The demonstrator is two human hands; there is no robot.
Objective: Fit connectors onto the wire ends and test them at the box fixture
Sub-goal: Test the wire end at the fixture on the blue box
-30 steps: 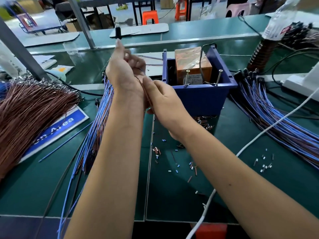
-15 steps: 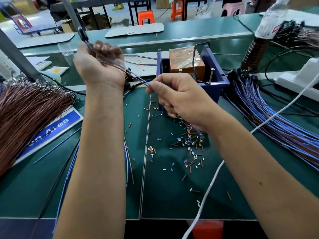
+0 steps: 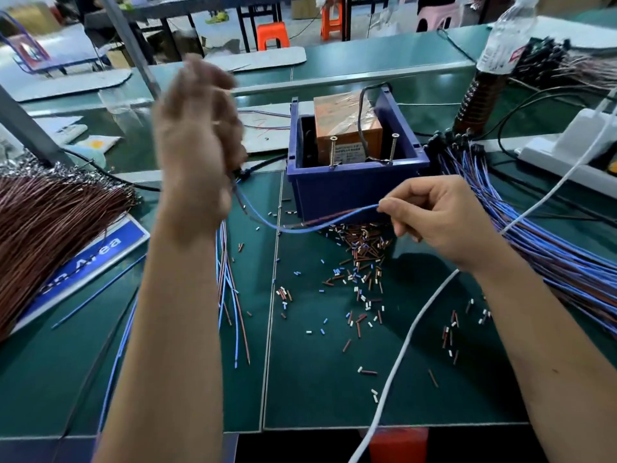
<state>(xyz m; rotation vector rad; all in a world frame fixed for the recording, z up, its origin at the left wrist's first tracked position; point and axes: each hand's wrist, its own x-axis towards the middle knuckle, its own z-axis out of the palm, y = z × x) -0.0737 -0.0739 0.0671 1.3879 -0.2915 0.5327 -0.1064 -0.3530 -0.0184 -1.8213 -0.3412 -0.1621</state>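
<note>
Green bench (image 3: 320, 389) is holding everything; your right hand (image 3: 444, 222) is pinching the wire pair (image 3: 300, 227) while your blurry left hand (image 3: 197, 135) is gripping its other end, keeping it stretched near the blue box (image 3: 354, 192).

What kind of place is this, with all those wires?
Probably a factory workbench for making wire cables. Big bundles of brown wires and blue wires lie on a green bench, with a blue box fixture for testing.

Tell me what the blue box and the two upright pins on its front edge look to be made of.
Blue box: looks like moulded plastic, matte, uniform colour with a thick rim. The two pins: apparently metal screws, judging by threaded shanks, flat heads and a brassy to silvery glint; plating cannot be told.
</note>
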